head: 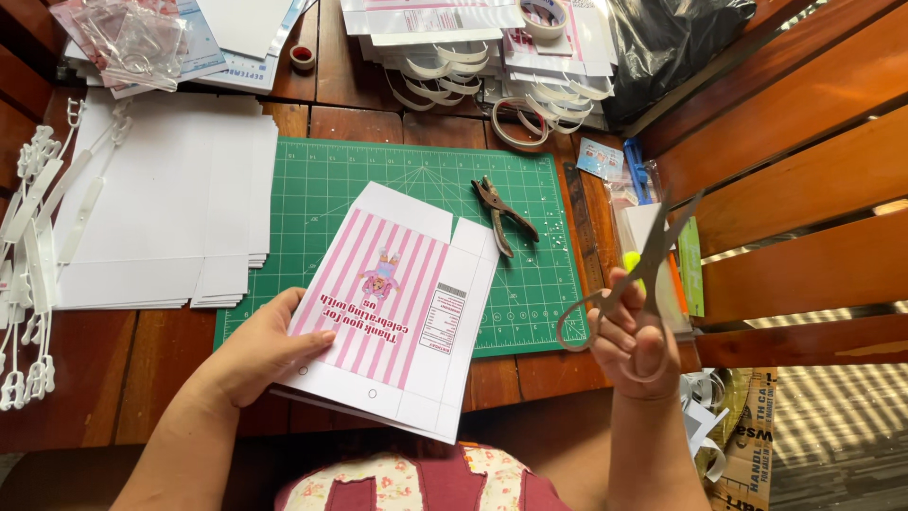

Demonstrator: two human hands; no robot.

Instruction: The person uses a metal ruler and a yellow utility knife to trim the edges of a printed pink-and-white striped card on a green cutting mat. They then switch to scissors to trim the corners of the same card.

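Note:
My left hand (265,350) holds a flat printed box sheet (397,312), white with pink stripes and a small cartoon figure, by its left edge above the table's near edge. My right hand (632,331) grips a pair of metal scissors (636,274) through the handle loops, blades open and pointing up to the right, apart from the sheet. Under the sheet lies a green cutting mat (378,180). A dark hole-punch plier (499,213) rests on the mat's right part.
A stack of blank white sheets (161,208) lies left of the mat, with white plastic handle strips (28,246) at the far left. Piles of printed sheets, tape rolls (544,17) and white strips sit at the back. A ruler and packets (653,208) lie right of the mat.

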